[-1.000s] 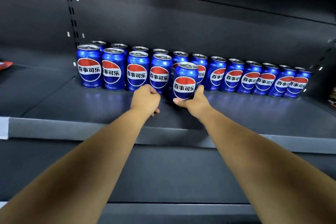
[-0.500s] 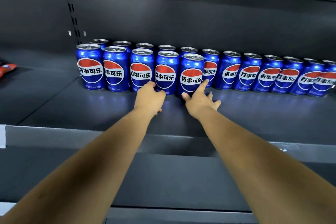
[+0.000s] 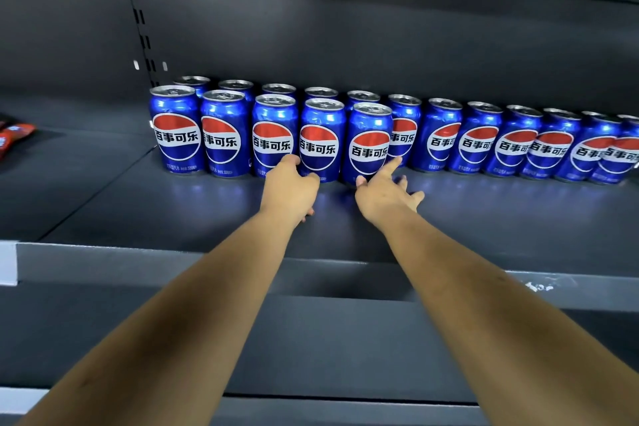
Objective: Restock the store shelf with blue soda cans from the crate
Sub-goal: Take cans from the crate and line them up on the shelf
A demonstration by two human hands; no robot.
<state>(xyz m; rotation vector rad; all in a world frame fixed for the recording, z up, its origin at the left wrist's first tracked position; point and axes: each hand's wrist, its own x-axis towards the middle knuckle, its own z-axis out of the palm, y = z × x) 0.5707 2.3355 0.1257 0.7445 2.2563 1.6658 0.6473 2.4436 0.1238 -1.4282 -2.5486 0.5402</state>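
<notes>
The right hand has its fingers spread and straight, the forefinger laid against the lower right side of the fifth front can, at frame centre; it holds nothing. The left hand is loosely curled with its fingertips touching the foot of the fourth front can, clasping nothing as far as I can tell. Both cans stand upright, touching, at the right end of a short front row that starts centre-left; behind runs a longer back row reaching the right edge. The shelf is dark and bare in front. The crate is out of view. The step looks like squaring up the newly set cans: nudge low on the body, not the rim, so they slide without tipping; press them snug to their neighbours, labels forward. A red packet lies at the far left.
</notes>
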